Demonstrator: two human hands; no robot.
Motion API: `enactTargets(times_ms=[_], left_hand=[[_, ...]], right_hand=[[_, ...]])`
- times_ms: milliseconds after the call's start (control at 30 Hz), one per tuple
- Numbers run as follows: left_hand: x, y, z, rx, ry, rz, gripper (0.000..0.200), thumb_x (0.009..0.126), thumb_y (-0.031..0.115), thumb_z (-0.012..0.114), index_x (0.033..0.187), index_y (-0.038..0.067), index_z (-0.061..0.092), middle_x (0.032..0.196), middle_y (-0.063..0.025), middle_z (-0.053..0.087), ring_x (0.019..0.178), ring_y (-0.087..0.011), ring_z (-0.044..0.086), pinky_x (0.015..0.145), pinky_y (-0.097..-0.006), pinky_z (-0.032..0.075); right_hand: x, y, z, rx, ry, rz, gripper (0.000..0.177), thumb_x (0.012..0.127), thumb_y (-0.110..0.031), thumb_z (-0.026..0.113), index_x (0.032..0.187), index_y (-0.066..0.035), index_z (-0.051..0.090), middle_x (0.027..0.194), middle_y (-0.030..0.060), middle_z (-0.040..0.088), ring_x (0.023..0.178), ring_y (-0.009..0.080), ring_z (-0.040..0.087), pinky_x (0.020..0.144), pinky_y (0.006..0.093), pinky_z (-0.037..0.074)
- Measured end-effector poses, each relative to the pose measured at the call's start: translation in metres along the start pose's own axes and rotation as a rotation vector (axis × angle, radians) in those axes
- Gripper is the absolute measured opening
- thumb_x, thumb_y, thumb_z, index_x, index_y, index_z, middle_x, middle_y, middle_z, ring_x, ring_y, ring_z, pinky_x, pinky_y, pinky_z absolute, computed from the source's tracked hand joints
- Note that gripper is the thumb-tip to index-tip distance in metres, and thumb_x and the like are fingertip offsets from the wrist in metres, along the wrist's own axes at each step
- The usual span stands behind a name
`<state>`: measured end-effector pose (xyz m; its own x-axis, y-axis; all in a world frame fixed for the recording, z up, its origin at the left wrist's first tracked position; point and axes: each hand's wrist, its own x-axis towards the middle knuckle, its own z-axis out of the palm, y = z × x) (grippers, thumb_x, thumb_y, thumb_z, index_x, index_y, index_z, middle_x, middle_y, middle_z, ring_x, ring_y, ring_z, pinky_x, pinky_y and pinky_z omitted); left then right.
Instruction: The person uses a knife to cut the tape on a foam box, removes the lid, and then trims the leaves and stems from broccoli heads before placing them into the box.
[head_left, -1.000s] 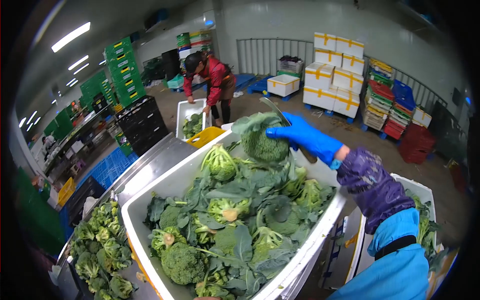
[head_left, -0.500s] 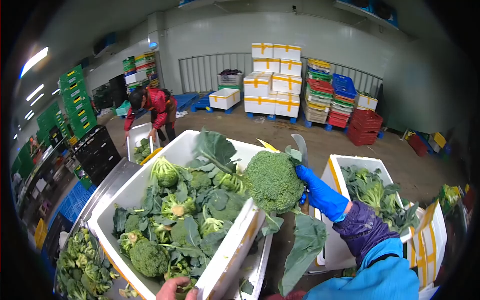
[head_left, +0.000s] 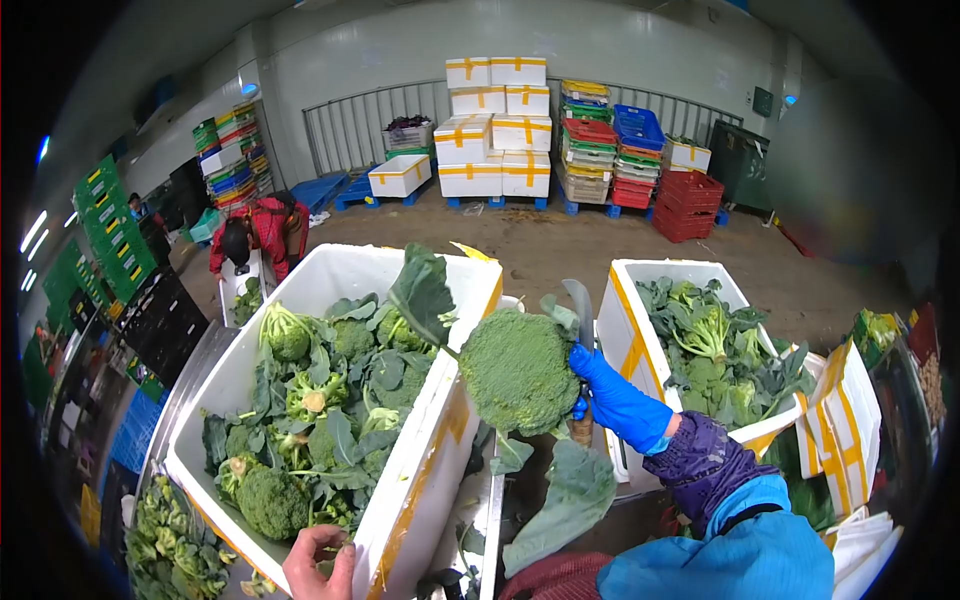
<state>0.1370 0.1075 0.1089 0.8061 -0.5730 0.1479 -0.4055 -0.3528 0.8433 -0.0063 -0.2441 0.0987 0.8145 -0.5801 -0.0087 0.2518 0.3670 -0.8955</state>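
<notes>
My right hand (head_left: 622, 398), in a blue glove, is closed round a knife (head_left: 578, 305) whose blade points up and whose tan handle shows below the fingers. The same hand carries a large broccoli head (head_left: 518, 372) with long leaves, one hanging down (head_left: 562, 505). This broccoli is held just right of a white foam box (head_left: 425, 450) full of broccoli heads. My bare left hand (head_left: 318, 562) is at the near edge of that box, thumb and forefinger apart with nothing visible between them. Its other fingers are partly hidden.
Another foam box (head_left: 618, 320) with leafy broccoli stands at the right. More broccoli (head_left: 170, 535) lies on the metal surface at lower left. A person in red (head_left: 268, 235) bends over a smaller white box. Behind are stacked foam boxes (head_left: 525, 135) and crates (head_left: 688, 205).
The view has turned slightly right. My right hand keeps the broccoli and knife in nearly the same pose. My left hand's fingers have curled at the box edge. The person in red bends lower.
</notes>
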Motion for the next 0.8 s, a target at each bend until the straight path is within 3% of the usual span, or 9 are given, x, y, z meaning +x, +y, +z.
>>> enactTargets(times_ms=[333, 367, 400, 467, 533, 667, 733, 767, 800], left_hand=[[0.000, 0.003, 0.001, 0.034, 0.036, -0.012, 0.016, 0.084, 0.007, 0.057, 0.099, 0.001, 0.058, 0.087, -0.0067, 0.061, 0.075, -0.0129, 0.057, 0.067, -0.0257, 0.046], [0.002, -0.003, -0.005, 0.031, -0.059, -0.132, 0.040, 0.077, 0.003, 0.063, 0.116, 0.002, 0.051, 0.104, -0.0104, 0.058, 0.091, -0.0176, 0.055, 0.078, -0.0288, 0.046], [0.002, -0.005, -0.003, 0.037, -0.034, -0.153, 0.040, 0.077, 0.003, 0.063, 0.116, 0.002, 0.051, 0.104, -0.0104, 0.058, 0.091, -0.0176, 0.055, 0.078, -0.0288, 0.046], [0.004, -0.008, -0.003, -0.011, -0.011, -0.017, 0.035, 0.073, 0.011, 0.064, 0.105, 0.000, 0.056, 0.098, -0.0120, 0.061, 0.089, -0.0246, 0.059, 0.077, -0.0321, 0.047], [0.004, -0.003, 0.003, -0.029, 0.102, 0.127, 0.028, 0.068, 0.005, 0.066, 0.094, -0.003, 0.058, 0.082, -0.0098, 0.062, 0.076, -0.0207, 0.059, 0.067, -0.0275, 0.046], [-0.015, -0.007, -0.002, -0.453, -0.090, 0.133, 0.067, 0.065, 0.003, 0.059, 0.128, 0.001, 0.036, 0.118, -0.0127, 0.050, 0.111, -0.0237, 0.050, 0.098, -0.0326, 0.035], [-0.032, -0.013, -0.002, -0.712, -0.115, 0.104, 0.085, 0.069, 0.015, 0.067, 0.138, 0.005, 0.019, 0.137, -0.0129, 0.030, 0.126, -0.0259, 0.034, 0.106, -0.0385, 0.024], [-0.048, -0.018, 0.001, -0.736, -0.030, 0.316, 0.098, 0.070, 0.035, 0.074, 0.142, 0.010, 0.013, 0.145, -0.0119, 0.014, 0.132, -0.0274, 0.024, 0.107, -0.0439, 0.021], [-0.060, -0.006, -0.003, -0.740, 0.057, 0.274, 0.107, 0.066, 0.052, 0.073, 0.143, 0.016, 0.008, 0.146, -0.0118, 0.013, 0.133, -0.0290, 0.021, 0.107, -0.0459, 0.020]], right_hand=[[-0.022, 0.026, 0.001, -0.153, 0.022, -0.080, 0.052, 0.073, -0.029, 0.073, 0.112, -0.004, 0.050, 0.082, 0.0027, 0.059, 0.049, 0.0070, 0.051, 0.038, 0.0195, 0.041], [-0.027, 0.029, 0.005, -0.165, 0.024, -0.114, 0.053, 0.072, -0.024, 0.073, 0.114, -0.004, 0.049, 0.086, 0.0030, 0.059, 0.056, 0.0076, 0.054, 0.039, 0.0196, 0.043], [-0.030, 0.029, 0.010, -0.174, 0.016, -0.148, 0.055, 0.070, -0.020, 0.074, 0.116, -0.004, 0.048, 0.091, 0.0033, 0.059, 0.063, 0.0083, 0.057, 0.040, 0.0197, 0.044], [-0.031, 0.040, 0.008, -0.208, -0.154, -0.274, 0.063, 0.064, -0.011, 0.078, 0.119, -0.005, 0.047, 0.102, 0.0038, 0.058, 0.099, 0.0148, 0.055, 0.080, 0.0321, 0.049], [-0.037, 0.056, 0.016, -0.036, -0.243, -0.240, 0.065, 0.060, -0.010, 0.081, 0.115, -0.005, 0.048, 0.104, 0.0036, 0.056, 0.100, 0.0153, 0.053, 0.090, 0.0349, 0.042], [-0.060, 0.036, 0.083, -0.433, -0.486, -0.403, 0.075, 0.052, -0.012, 0.087, 0.115, -0.007, 0.047, 0.106, 0.0031, 0.056, 0.100, 0.0146, 0.053, 0.087, 0.0318, 0.044], [-0.068, 0.041, 0.117, -0.407, -0.574, -0.402, 0.078, 0.051, -0.015, 0.089, 0.116, -0.008, 0.046, 0.104, 0.0058, 0.059, 0.098, 0.0132, 0.054, 0.086, 0.0306, 0.045], [-0.071, 0.046, 0.132, -0.384, -0.625, -0.362, 0.077, 0.053, -0.016, 0.088, 0.116, -0.008, 0.046, 0.102, 0.0064, 0.060, 0.097, 0.0127, 0.055, 0.086, 0.0298, 0.045], [-0.074, 0.052, 0.147, -0.362, -0.677, -0.321, 0.076, 0.054, -0.017, 0.087, 0.117, -0.007, 0.046, 0.099, 0.0069, 0.061, 0.096, 0.0122, 0.055, 0.086, 0.0290, 0.045]])
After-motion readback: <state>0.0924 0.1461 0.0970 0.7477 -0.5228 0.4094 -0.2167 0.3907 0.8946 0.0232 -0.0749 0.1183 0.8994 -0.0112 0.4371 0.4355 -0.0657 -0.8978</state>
